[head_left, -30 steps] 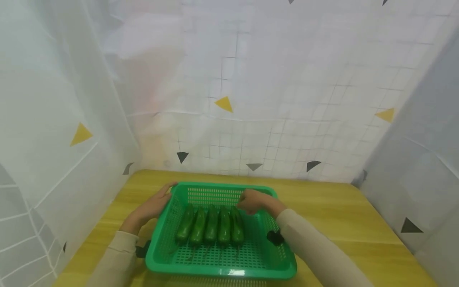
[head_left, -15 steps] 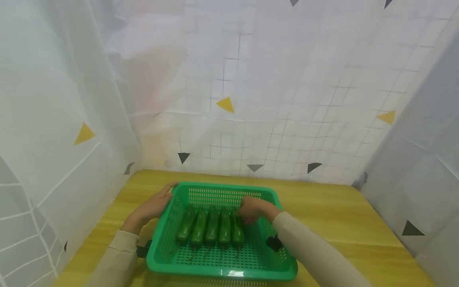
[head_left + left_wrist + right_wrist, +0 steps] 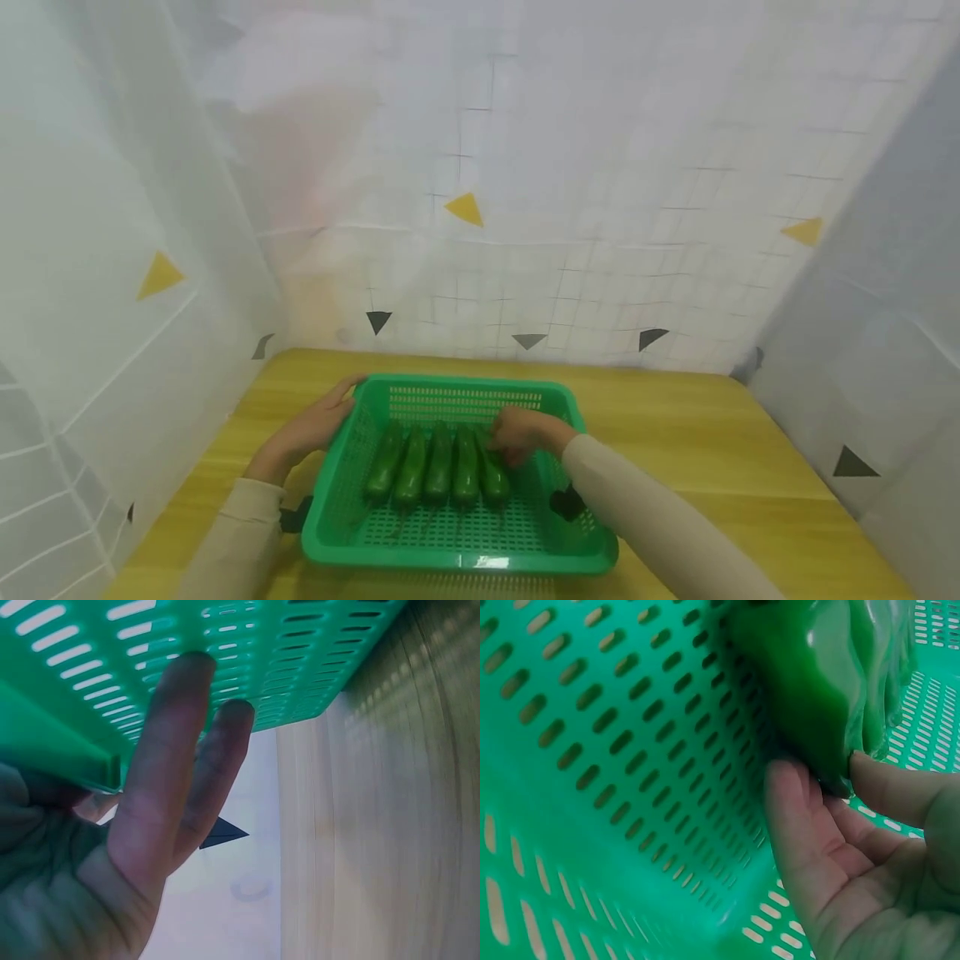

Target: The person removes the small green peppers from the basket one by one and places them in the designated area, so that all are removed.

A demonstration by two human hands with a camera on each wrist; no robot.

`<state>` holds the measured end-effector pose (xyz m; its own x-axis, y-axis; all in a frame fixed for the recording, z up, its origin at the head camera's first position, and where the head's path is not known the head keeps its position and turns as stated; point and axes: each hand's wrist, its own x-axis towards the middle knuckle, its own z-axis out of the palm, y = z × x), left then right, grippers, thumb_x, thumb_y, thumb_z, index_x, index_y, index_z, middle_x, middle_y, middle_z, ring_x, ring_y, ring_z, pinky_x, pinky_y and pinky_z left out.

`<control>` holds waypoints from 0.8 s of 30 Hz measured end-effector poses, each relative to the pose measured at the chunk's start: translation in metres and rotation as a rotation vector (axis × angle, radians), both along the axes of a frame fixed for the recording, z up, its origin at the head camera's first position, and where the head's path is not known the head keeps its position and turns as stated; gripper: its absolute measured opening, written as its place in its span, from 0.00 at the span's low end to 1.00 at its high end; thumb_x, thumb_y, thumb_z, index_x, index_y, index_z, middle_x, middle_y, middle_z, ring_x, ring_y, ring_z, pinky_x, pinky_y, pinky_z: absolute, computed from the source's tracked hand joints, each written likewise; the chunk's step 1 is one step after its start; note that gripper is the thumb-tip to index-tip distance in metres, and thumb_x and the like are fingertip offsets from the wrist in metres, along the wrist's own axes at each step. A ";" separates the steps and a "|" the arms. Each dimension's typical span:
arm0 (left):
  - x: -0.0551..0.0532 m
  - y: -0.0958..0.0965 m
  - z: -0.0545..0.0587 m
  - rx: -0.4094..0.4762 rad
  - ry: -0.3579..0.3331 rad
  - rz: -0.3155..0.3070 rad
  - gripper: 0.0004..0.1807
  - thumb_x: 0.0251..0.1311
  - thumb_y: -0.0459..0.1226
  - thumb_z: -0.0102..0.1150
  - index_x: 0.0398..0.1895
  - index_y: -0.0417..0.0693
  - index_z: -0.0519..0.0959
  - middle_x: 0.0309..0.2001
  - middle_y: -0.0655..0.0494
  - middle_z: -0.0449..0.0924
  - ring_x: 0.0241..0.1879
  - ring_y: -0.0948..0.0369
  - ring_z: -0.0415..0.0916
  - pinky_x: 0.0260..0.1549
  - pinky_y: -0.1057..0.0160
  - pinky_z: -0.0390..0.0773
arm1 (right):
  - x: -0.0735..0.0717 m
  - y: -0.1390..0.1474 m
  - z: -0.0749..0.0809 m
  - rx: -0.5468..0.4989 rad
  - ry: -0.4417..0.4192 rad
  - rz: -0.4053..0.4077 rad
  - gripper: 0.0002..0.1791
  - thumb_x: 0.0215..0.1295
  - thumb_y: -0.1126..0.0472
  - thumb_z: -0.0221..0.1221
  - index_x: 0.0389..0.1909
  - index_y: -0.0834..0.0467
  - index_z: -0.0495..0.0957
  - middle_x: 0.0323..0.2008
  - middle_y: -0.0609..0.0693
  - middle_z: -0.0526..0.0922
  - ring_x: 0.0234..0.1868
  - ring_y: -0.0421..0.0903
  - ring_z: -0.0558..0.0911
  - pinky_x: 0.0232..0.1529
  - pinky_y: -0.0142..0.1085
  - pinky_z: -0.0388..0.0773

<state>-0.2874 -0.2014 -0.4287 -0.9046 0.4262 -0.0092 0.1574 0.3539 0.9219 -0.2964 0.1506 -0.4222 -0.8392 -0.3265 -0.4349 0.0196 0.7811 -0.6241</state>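
Observation:
Several long glossy green peppers lie side by side in a green plastic basket (image 3: 457, 563), stems toward me. At the far end of the rightmost green pepper (image 3: 495, 485), my right hand (image 3: 519, 433) pinches the tip between thumb and fingers; the right wrist view shows this pepper (image 3: 810, 682) close up, with the right hand (image 3: 877, 862) below it. My left hand (image 3: 315, 427) rests at the basket's far left corner. In the left wrist view, straight fingers (image 3: 161, 772) of that hand lie against the basket's slotted outer wall (image 3: 292, 660).
The basket stands on a yellow wood-grain table (image 3: 697, 467). Pale sheeting (image 3: 637, 167) with yellow and dark triangles hangs behind it and at both sides. A black wrist device (image 3: 567, 503) on my right arm is inside the basket's right wall.
My right hand has come down from near the far rim to the rightmost pepper and pinches its tip. That pepper now lies more slanted. The left hand stays at the rim.

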 end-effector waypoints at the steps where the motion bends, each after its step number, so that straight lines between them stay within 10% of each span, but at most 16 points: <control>1: 0.000 0.000 0.000 -0.002 0.001 -0.005 0.25 0.84 0.42 0.34 0.79 0.53 0.53 0.54 0.37 0.68 0.34 0.54 0.75 0.39 0.52 0.79 | 0.000 0.000 0.000 -0.006 -0.012 -0.009 0.10 0.71 0.67 0.60 0.47 0.69 0.82 0.35 0.58 0.83 0.35 0.52 0.85 0.37 0.41 0.85; 8: -0.004 0.003 0.005 -0.010 -0.007 0.000 0.24 0.83 0.41 0.34 0.78 0.54 0.54 0.37 0.42 0.72 0.26 0.56 0.72 0.32 0.54 0.79 | -0.001 0.003 0.006 -0.041 -0.031 -0.039 0.16 0.71 0.68 0.59 0.56 0.72 0.78 0.40 0.59 0.83 0.39 0.54 0.85 0.39 0.42 0.85; 24: 0.001 0.001 0.000 0.003 -0.025 0.007 0.26 0.83 0.42 0.35 0.80 0.54 0.51 0.42 0.41 0.72 0.27 0.55 0.75 0.35 0.52 0.80 | 0.001 0.006 0.006 -0.024 0.033 0.049 0.17 0.71 0.67 0.60 0.57 0.71 0.78 0.42 0.60 0.84 0.37 0.53 0.85 0.36 0.40 0.85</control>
<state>-0.2860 -0.2004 -0.4284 -0.9072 0.4195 -0.0310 0.1313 0.3525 0.9266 -0.2953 0.1570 -0.4165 -0.8355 -0.3775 -0.3992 -0.0391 0.7655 -0.6422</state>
